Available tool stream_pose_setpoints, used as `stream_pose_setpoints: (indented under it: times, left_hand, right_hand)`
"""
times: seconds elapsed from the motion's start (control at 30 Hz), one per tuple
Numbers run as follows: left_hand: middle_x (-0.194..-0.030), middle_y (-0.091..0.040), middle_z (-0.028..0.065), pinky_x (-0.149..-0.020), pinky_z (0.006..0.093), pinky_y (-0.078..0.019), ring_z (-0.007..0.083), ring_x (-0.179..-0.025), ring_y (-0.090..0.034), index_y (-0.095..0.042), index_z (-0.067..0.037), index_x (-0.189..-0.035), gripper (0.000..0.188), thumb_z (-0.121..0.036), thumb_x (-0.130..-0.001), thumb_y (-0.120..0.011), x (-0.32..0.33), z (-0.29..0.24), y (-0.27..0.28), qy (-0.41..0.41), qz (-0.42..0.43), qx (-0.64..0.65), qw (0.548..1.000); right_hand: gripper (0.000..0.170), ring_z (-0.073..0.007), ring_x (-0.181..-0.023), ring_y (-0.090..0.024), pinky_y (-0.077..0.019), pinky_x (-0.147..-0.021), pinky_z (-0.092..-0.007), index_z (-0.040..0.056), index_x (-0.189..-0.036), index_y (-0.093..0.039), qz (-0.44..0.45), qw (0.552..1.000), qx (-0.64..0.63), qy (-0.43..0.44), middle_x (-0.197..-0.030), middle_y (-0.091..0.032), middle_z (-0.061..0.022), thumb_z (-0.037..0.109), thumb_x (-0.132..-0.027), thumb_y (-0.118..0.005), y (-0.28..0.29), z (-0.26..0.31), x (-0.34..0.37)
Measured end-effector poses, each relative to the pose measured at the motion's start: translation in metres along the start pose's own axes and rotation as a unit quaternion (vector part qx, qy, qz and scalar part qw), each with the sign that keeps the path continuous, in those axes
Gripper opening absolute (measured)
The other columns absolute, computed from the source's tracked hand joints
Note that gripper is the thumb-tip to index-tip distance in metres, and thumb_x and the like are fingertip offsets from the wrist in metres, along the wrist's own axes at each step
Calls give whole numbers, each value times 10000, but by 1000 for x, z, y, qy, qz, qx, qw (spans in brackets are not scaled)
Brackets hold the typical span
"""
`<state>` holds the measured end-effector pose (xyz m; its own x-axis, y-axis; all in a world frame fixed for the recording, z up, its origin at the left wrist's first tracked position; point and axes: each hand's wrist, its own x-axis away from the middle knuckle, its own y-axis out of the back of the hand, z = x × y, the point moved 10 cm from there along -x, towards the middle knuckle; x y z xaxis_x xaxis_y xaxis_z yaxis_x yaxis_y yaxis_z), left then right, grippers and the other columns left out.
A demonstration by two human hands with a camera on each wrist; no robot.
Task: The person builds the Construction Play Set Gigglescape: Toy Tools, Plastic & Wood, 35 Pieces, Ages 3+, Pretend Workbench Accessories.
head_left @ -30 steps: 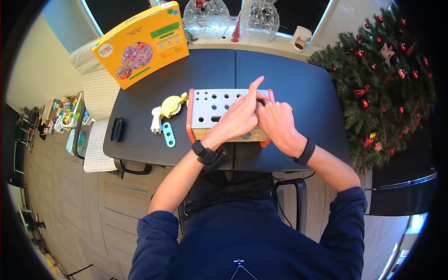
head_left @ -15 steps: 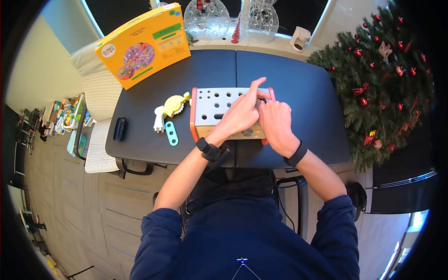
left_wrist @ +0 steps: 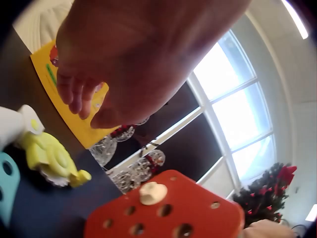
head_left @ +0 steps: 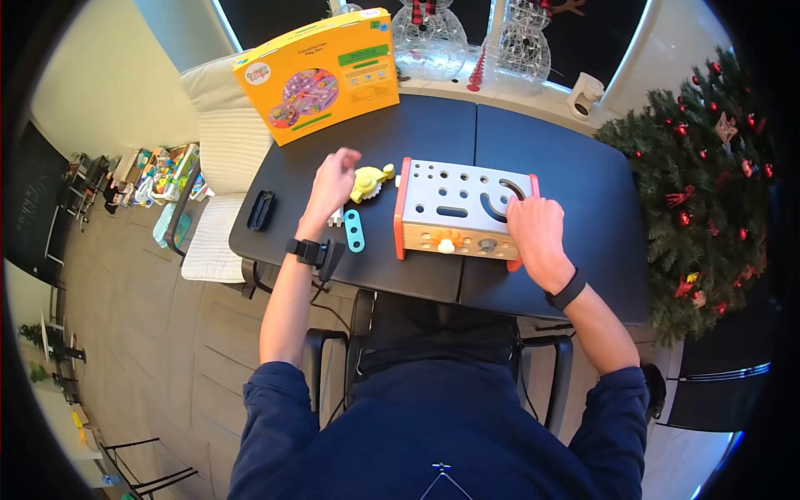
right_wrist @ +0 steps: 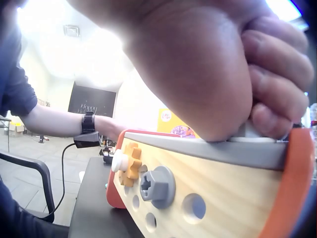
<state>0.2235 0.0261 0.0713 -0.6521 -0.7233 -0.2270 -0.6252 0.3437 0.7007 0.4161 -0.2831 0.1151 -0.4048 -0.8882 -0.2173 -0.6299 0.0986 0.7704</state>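
A toy workbench (head_left: 475,221) with a grey holed top, wooden front and red-orange ends stands on the table. My right hand (head_left: 537,237) is at its right end, fingers curled round a light grey piece (right_wrist: 247,134) mostly hidden beneath them. On the front are an orange gear (right_wrist: 130,164) with a white knob, and a grey bolt (right_wrist: 157,186). Holding nothing, my left hand (head_left: 335,183) hovers with loosely bent fingers beside a yellow toy saw (head_left: 367,184). A white piece (left_wrist: 11,125) adjoins the saw, partly hidden by that hand in the head view. Near it lies a teal three-hole strip (head_left: 355,231).
A yellow play-set box (head_left: 333,79) stands at the back left of the table (head_left: 575,200). A small black object (head_left: 261,211) lies at the left edge. To the right is a decorated Christmas tree (head_left: 700,183); a white padded chair (head_left: 215,237) is at left.
My left hand has left the workbench's right end and moved left to the yellow saw. The right hand stays at the workbench. The head view has shifted, so the table appears farther right.
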Motion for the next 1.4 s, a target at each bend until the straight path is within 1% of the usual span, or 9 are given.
stream_pose_setpoints:
  times: [0.13, 0.3, 0.47, 0.53, 0.67, 0.73, 0.87, 1.17, 1.4]
  left_hand:
    - [-1402, -568, 252, -1127, 534, -496, 454, -1359, -538, -574, -208, -1476, 595, -275, -918, -771, 25, 62, -18, 131, 112, -246, 954]
    - [-1324, -701, 219, -1028, 520, -579, 435, -1221, -699, -586, -181, -1433, 637, -388, -879, -822, 11, 90, -34, 122, 129, -271, 946]
    - [-1189, -781, 203, -960, 518, -589, 437, -1138, -738, -619, -127, -1370, 565, -404, -911, -797, -17, 45, -2, 84, 40, -94, 991]
    - [-1154, -788, 175, -930, 449, -603, 344, -1111, -771, -594, -99, -1380, 540, -334, -940, -800, -27, 9, 11, 41, -1, 15, 999]
    - [-1236, -704, 64, -972, 330, -557, 158, -1118, -695, -526, -66, -1431, 470, -85, -1006, -726, -21, -93, 3, -76, 72, 275, 956]
    - [-1229, -684, 61, -984, 334, -554, 152, -1133, -675, -535, -63, -1398, 433, -89, -1009, -722, -4, -140, 3, -122, 85, 255, 955]
    - [-1225, -664, 54, -1001, 327, -546, 138, -1143, -657, -521, -85, -1386, 485, -46, -959, -749, 1, -157, -23, -163, 159, 250, 941]
    - [-1242, -661, 69, -990, 327, -557, 154, -1149, -654, -522, -118, -1398, 499, -95, -975, -786, -2, -160, -36, -202, 209, 291, 911]
    - [-1220, -675, 82, -985, 334, -555, 161, -1120, -667, -527, -125, -1390, 467, -110, -996, -779, -1, -139, -53, -143, 220, 332, 906]
  right_hand:
    - [479, -77, -424, -526, -261, -413, -322, 285, -660, -636, -4, 1000, 0, -4, -508, -457, 120, 285, -1128, -538, 0, 0, 1]
    - [475, -81, -425, -541, -270, -410, -322, 284, -664, -635, -2, 1000, -4, -11, -499, -459, 113, 300, -1129, -538, 1, -1, 1]
    - [466, -82, -440, -572, -280, -409, -319, 286, -668, -645, -5, 1000, 3, -12, -498, -491, 109, 302, -1124, -550, 7, -2, 3]
    - [458, -81, -445, -578, -283, -409, -319, 287, -675, -654, -3, 1000, -4, -14, -500, -496, 109, 297, -1122, -555, 7, -3, 3]
    - [452, -87, -447, -583, -289, -408, -320, 282, -683, -667, -8, 1000, -12, -8, -502, -498, 106, 299, -1122, -556, 5, -3, 3]
    - [457, -95, -447, -588, -294, -406, -323, 274, -682, -672, -13, 1000, -16, -6, -504, -508, 102, 303, -1123, -555, 5, -2, 3]
    - [472, -113, -448, -601, -310, -406, -331, 258, -669, -677, -7, 1000, -25, -15, -512, -537, 89, 303, -1123, -555, 0, -3, 2]
    - [505, -135, -460, -625, -346, -420, -340, 247, -636, -667, -20, 998, -44, -29, -515, -564, 55, 323, -1122, -552, 10, -7, 5]
    - [486, -143, -485, -653, -376, -434, -337, 245, -658, -682, -17, 998, -57, -31, -528, -585, 48, 318, -1121, -554, 13, -8, 7]
